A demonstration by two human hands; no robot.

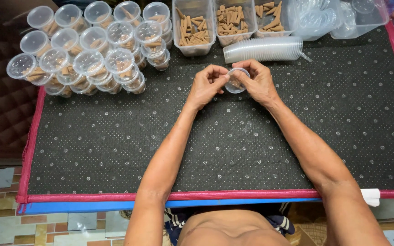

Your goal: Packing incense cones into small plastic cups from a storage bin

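Observation:
A small clear plastic cup [235, 81] with brown cones inside is held between both hands above the dark dotted mat [206, 146]. My left hand [206, 85] pinches its left edge with fingers curled. My right hand [259, 81] grips its right side and rim. Whether a lid is on it I cannot tell. A lying stack of clear empty cups [263, 48] rests just behind my hands.
Many lidded small cups [87, 50] with cones are piled at the back left. Three clear tubs of brown cones [231, 20] and a tub of clear lids [324, 18] line the back edge. The mat has a red border [115, 197]; tiled floor lies below.

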